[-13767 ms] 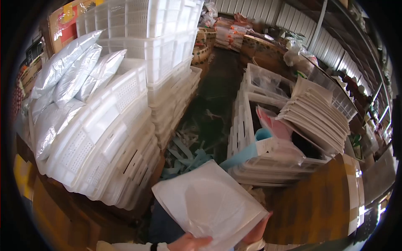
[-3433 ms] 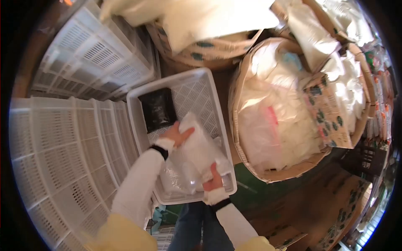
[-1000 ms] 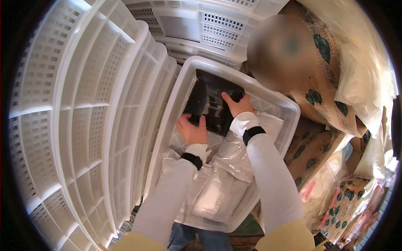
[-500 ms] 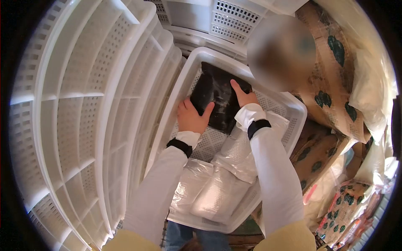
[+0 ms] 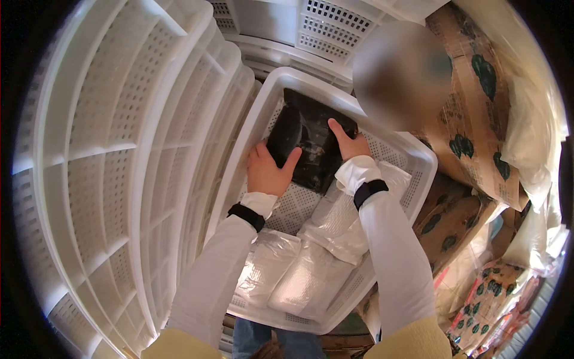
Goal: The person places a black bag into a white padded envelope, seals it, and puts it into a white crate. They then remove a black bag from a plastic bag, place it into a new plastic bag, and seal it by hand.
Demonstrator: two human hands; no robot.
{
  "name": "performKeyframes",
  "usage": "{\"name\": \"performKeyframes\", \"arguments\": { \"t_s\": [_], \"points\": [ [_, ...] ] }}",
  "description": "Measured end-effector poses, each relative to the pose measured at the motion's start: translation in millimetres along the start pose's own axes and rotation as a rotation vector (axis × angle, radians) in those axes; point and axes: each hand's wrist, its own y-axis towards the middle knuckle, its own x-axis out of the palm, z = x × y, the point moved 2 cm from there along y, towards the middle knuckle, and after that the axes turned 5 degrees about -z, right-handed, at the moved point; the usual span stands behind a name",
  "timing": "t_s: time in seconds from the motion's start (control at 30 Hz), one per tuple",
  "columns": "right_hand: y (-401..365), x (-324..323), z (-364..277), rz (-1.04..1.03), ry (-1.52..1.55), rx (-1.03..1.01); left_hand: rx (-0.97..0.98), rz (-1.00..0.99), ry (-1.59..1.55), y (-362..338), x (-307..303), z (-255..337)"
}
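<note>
Held at opposite edges by the left hand and the right hand, thumbs on top, the black package is apparently being positioned inside the white crate, beyond the wrist-side silver packages, with even two-handed support required for any shift.

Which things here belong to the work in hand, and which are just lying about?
Likely in the work:
- black packet, left hand and right hand touching it
- silvery packets
- crate beneath

Apparently just about:
- stacked crates
- leaf-printed cardboard
</note>
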Motion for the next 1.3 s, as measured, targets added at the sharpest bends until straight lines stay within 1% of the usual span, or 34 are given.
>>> {"name": "performKeyframes", "arguments": {
  "t_s": [0.1, 0.13, 0.2, 0.23, 0.27, 0.3, 0.33, 0.4, 0.5, 0.6, 0.7, 0.8, 0.83, 0.93, 1.0, 1.03, 1.07, 1.1, 1.17, 1.3],
  "points": [
    [-12.6, -7.0, -5.2, -0.033, -0.031, -0.022, 0.009, 0.019, 0.021, -3.8, 0.3, 2.7],
    [-15.0, -8.9, -5.1, -0.053, -0.049, -0.020, 0.028, 0.044, 0.100, -4.1, 3.6, 3.2],
    [-19.6, -10.2, -12.4, -0.030, -0.086, 0.014, 0.062, 0.088, 0.260, -7.3, 9.9, 2.6],
    [-18.7, -9.6, -13.7, -0.021, -0.104, 0.033, 0.070, 0.093, 0.284, -10.0, 12.7, 1.3],
    [-7.4, -4.4, -9.2, 0.007, -0.056, 0.036, 0.082, 0.103, 0.307, -10.0, 14.2, 0.0],
    [-1.4, -3.5, -11.5, 0.013, -0.036, 0.115, 0.096, 0.117, 0.331, -9.0, 14.6, -1.0],
    [14.7, 1.7, -6.9, 0.005, 0.025, 0.120, 0.100, 0.106, 0.326, -8.2, 14.5, -3.1],
    [15.1, 0.1, -9.2, -0.010, 0.149, 0.155, 0.111, 0.085, 0.313, -6.0, 11.8, -3.1],
    [15.2, 1.1, -7.1, 0.057, 0.274, 0.091, -0.034, -0.107, 0.369, -10.6, 0.8, 3.0],
    [17.7, 5.5, -3.7, 0.120, 0.365, 0.056, -0.011, -0.156, 0.371, -9.2, -3.1, 0.9],
    [21.9, 8.1, 0.6, 0.163, 0.385, 0.026, -0.014, -0.103, 0.458, -8.3, -1.6, 5.4],
    [24.2, 5.0, 2.0, 0.173, 0.350, 0.026, 0.015, -0.095, 0.398, -10.0, -4.5, 1.6],
    [24.0, 3.8, 3.7, 0.178, 0.329, 0.032, 0.010, -0.103, 0.384, -10.2, -4.0, 0.1],
    [32.7, 8.7, 12.5, 0.192, 0.390, -0.030, -0.013, -0.132, 0.351, -11.4, -6.9, 2.8],
    [12.2, 7.7, 7.4, 0.163, 0.397, -0.075, -0.029, -0.154, 0.350, -15.7, -10.6, 5.1],
    [1.6, 6.3, 4.0, 0.142, 0.395, -0.096, 0.008, -0.133, 0.358, -24.7, -10.6, 1.2],
    [16.7, 16.4, 19.8, 0.188, 0.421, -0.118, 0.051, -0.110, 0.371, -37.6, -11.8, -5.9],
    [4.2, 13.7, 16.9, 0.194, 0.495, -0.205, 0.093, -0.087, 0.379, -44.4, -11.6, -9.7],
    [-6.6, 9.3, 14.2, 0.179, 0.462, -0.209, 0.038, -0.078, 0.323, -43.3, -8.1, -7.5],
    [-6.1, 6.8, 13.3, 0.178, 0.489, -0.209, -0.065, -0.062, 0.232, -32.8, -3.9, 6.8]
  ]
}}
